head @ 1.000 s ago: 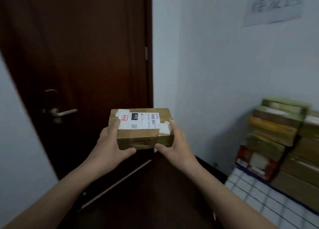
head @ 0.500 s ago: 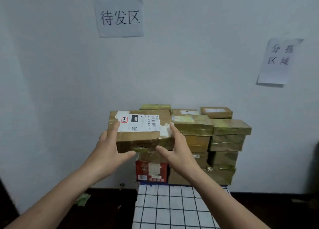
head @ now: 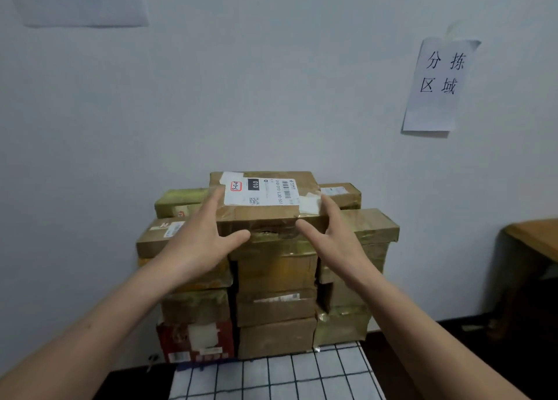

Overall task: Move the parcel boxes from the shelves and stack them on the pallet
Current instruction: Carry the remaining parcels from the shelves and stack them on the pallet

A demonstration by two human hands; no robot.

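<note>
Since half a second ago the parcel box point(head: 265, 206) has gone forward and down from the air in front of the stack point(head: 276, 309) to the top of its middle column, and the view has closed in on the wall. The box now sits level on the boxes beneath it, its white shipping label facing up, and stands higher than the boxes to either side. The left hand point(head: 202, 242) lies along the box's left side with fingers straight and spread, its thumb reaching toward the lower front edge; the right hand point(head: 335, 239) mirrors it on the right side, fingers straight, thumb at the front corner. Neither hand curls round the box; whether the palms still press its sides cannot be told. The stack rises in three columns at the far edge of the pallet point(head: 271, 378), which shows as a white sheet with a dark grid, and backs against the wall. A red box point(head: 196, 339) sits at the stack's bottom left, at the pallet's far left corner. Two paper signs hang on the wall, one point(head: 81, 1) at upper left and one point(head: 437, 82) at right. A wooden table point(head: 537, 236) shows at the right edge of view.
</note>
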